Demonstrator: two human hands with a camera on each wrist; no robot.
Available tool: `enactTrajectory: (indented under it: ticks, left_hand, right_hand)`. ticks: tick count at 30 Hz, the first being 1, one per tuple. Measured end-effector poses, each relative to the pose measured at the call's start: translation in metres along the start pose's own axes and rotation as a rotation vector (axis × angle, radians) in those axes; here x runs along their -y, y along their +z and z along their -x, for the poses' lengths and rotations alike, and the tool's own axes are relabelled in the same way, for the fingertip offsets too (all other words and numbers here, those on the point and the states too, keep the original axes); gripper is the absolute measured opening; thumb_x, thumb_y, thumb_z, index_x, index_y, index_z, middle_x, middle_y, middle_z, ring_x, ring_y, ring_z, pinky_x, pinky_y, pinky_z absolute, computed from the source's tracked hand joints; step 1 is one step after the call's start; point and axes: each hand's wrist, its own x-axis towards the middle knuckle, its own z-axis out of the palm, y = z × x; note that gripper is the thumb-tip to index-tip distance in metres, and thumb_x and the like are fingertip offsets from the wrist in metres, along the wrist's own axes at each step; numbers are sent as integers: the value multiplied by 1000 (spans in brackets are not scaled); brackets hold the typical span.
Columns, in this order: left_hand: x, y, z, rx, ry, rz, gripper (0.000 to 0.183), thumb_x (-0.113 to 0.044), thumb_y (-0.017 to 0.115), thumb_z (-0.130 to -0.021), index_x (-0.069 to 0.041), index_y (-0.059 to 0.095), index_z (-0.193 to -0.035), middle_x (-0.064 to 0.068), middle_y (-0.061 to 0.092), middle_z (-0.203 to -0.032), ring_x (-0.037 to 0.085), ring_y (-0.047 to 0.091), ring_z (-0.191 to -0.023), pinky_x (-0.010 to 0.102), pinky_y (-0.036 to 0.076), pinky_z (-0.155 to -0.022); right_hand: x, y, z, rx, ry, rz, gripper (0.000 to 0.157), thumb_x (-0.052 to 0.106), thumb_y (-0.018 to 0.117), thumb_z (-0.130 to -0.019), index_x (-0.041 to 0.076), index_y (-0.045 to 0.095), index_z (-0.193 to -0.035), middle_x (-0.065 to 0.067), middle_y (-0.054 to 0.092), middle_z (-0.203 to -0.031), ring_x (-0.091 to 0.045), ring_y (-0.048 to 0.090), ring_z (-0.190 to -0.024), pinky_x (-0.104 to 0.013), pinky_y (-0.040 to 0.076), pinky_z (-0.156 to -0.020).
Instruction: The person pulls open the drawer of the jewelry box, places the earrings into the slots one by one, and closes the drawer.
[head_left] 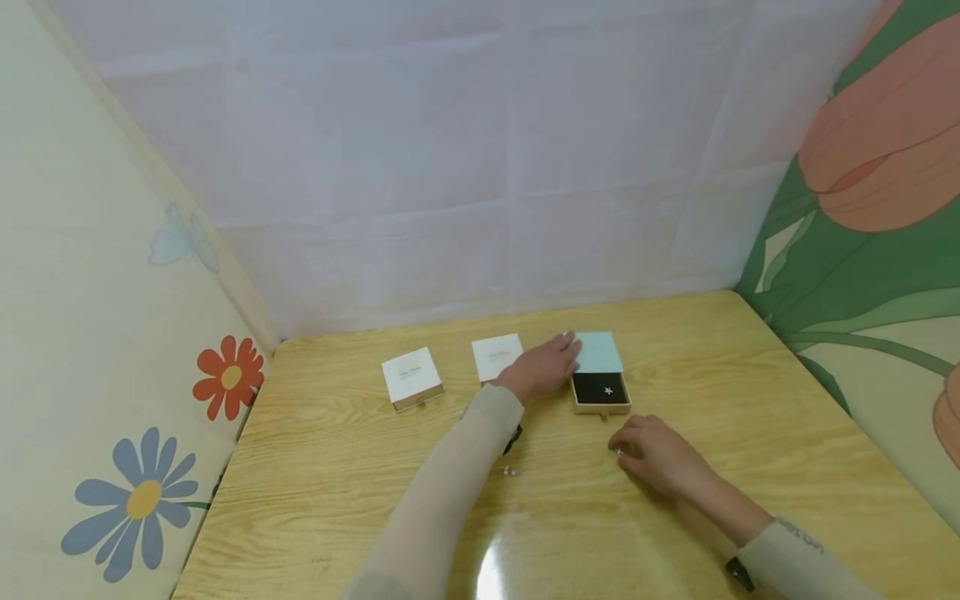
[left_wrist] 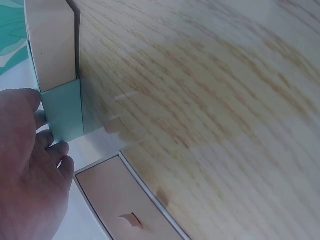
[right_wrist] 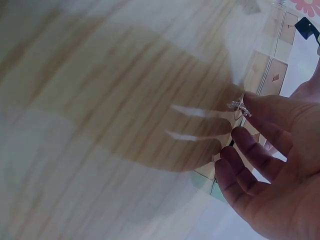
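Observation:
Between thumb and index finger my right hand (head_left: 658,454) pinches a small sparkling earring (right_wrist: 240,106), its other fingers loosely bent. It is low over the table, in front of a small drawer box with a teal sleeve (head_left: 597,353). The box's drawer (head_left: 601,408) is pulled out toward me, and a star-shaped earring (head_left: 608,390) lies on its black lining. My left hand (head_left: 542,367) rests its fingers against the left side of the teal sleeve (left_wrist: 64,111). Small shiny jewelry (head_left: 510,471) lies on the table near my left forearm.
Two closed boxes with white printed tops stand to the left, one at the far left (head_left: 411,377) and a second white box (head_left: 497,354) partly behind my left hand. The wood-grain table (head_left: 322,500) meets a white cloth backdrop (head_left: 450,167). Floral panels flank both sides.

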Motion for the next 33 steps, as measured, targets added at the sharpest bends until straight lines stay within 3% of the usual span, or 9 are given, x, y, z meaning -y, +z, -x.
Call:
enactTrajectory:
  ticks: [6, 16, 33]
  left_hand:
    - [-2, -1, 2, 9, -5, 14, 56, -36, 23, -112, -14, 12, -162, 7, 7, -170, 20, 10, -157, 35, 18, -128]
    - [-3, -2, 3, 2, -3, -5, 55, -34, 23, -112, -13, 13, -162, 8, 9, -170, 21, 12, -157, 34, 18, -128]
    - [-5, -4, 3, -8, -1, -53, 55, -34, 24, -112, -11, 16, -161, 9, 12, -169, 24, 14, -157, 35, 17, -128]
  right_hand:
    - [1, 2, -1, 5, 17, -13, 14, 10, 76, -83, 15, 75, -96, 0, 70, -99, -24, 65, -95, -52, 55, -90]
    - [1, 2, -4, 26, 27, -11, 12, 8, 77, -83, 18, 72, -87, 3, 69, -88, -19, 65, -86, -47, 57, -83]
    - [3, -2, -7, 55, 96, -56, 5, 12, 76, -86, 15, 72, -85, 4, 71, -83, -14, 64, -78, -43, 57, -76]
